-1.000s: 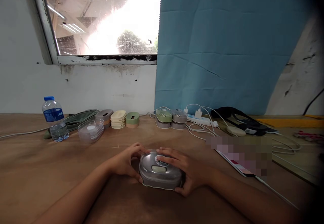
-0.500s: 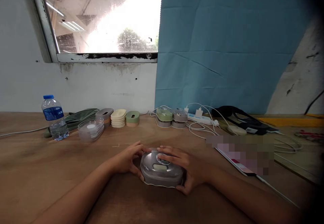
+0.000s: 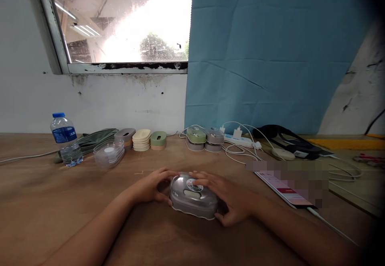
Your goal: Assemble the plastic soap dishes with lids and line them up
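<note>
In front of me on the table is a grey oval plastic box (image 3: 195, 206) with a clear domed lid, a round sticker and a pale slot on top. My left hand (image 3: 159, 185) grips its left end, thumb low on the side and fingertips at the lid's far edge. My right hand (image 3: 224, 195) spans the right end, with fingers over the lid near the sticker and the thumb at the lower front edge. The box sits slightly turned, its right end nearer me.
Along the wall stand a water bottle (image 3: 66, 141), clear lids (image 3: 108, 154), stacked cream trays (image 3: 141, 141), a green box (image 3: 158, 141) and lidded boxes (image 3: 195, 138). A power strip (image 3: 239, 140) with cables lies behind a phone (image 3: 282, 189) on the right.
The box has turned a little, with its right end swinging toward me and its left end away. Both hands have stayed on it, and the right fingers have shifted slightly.
</note>
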The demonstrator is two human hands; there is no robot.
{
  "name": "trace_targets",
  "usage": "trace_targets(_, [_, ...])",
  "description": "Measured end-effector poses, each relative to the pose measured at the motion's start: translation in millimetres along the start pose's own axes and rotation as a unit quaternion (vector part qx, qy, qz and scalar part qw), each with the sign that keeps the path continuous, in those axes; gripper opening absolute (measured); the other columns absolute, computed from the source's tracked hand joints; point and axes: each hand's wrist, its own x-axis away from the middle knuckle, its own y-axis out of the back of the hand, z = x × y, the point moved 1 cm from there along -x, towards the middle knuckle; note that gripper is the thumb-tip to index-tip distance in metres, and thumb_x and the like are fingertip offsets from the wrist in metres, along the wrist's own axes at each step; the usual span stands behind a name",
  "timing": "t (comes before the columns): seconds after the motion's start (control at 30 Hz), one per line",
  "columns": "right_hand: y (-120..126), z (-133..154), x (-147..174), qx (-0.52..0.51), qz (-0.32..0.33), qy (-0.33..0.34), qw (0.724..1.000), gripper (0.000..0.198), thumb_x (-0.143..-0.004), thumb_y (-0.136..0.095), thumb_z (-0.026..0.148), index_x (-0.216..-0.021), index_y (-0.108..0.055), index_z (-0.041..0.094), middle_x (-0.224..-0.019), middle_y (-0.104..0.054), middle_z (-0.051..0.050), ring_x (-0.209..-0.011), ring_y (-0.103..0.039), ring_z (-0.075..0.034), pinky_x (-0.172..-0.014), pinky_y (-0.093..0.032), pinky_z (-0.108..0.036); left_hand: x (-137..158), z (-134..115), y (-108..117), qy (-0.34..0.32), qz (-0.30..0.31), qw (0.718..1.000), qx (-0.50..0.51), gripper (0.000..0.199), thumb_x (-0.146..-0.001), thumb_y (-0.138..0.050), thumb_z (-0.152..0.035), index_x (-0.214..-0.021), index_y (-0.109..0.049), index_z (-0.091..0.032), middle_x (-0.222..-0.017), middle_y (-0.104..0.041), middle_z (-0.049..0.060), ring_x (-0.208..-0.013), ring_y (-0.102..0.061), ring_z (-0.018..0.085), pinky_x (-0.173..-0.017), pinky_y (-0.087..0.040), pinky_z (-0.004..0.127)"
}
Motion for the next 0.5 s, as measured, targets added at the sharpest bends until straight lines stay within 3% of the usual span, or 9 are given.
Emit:
trace_targets(0.1, [-0.5, -7.4, 2.8, 0.037, -0.030, -0.063, 0.997, 0.072, -0.059, -0.062, 0.025, -0.126, -0.037, 0.019, -0.139, -0.032, -0.012, -0.126, -0.032, -0.028, -0.102, -0.028, -0.043, 1.9, 6.3, 5.4, 0.052, -0.059, 0.996, -0.033, 0.048, -0.073, -0.062, -0.026, -0.119, -0.047, -0.027, -0.112, -0.049, 0.006, -0.088, -0.056, 0.016, -0.079, -0.046, 0.029])
trace_targets(0.23, [-12.2, -18.2, 1.5, 0.127, -0.093, -0.148, 0.976, 0.062, -0.071, -0.060, 0.033, -0.127, -0.040, 0.019, -0.135, -0.036, -0.014, -0.120, -0.038, -0.029, -0.097, -0.034, -0.044, 1.5, 16.6, 11.5, 0.093, -0.184, 0.975, -0.081, 0.025, -0.074, -0.051, -0.017, -0.098, -0.057, -0.020, -0.096, -0.051, 0.004, -0.065, -0.053, 0.010, -0.065, -0.046, 0.025])
trace_targets(0.33, [-23.1, -22.6, -10.6, 0.189, -0.130, -0.158, 0.960, 0.061, -0.075, -0.057, 0.032, -0.130, -0.038, 0.015, -0.126, -0.043, -0.016, -0.114, -0.042, -0.028, -0.095, -0.035, -0.043, 0.4, 23.5, 13.8, 0.127, -0.265, 0.953, -0.075, 0.017, -0.072, -0.049, -0.014, -0.086, -0.058, -0.017, -0.087, -0.049, 0.002, -0.054, -0.047, 0.007, -0.056, -0.043, 0.023])
trace_targets(0.5, [-38.3, -40.2, -61.1, 0.294, -0.105, -0.186, 0.931, 0.048, -0.080, -0.055, 0.033, -0.124, -0.045, 0.018, -0.124, -0.049, -0.012, -0.110, -0.045, -0.026, -0.091, -0.037, -0.038, 0.6, 33.4, 15.1, 0.163, -0.344, 0.922, -0.077, 0.015, -0.067, -0.049, -0.012, -0.078, -0.058, -0.017, -0.079, -0.048, -0.001, -0.056, -0.047, 0.008, -0.057, -0.041, 0.022])
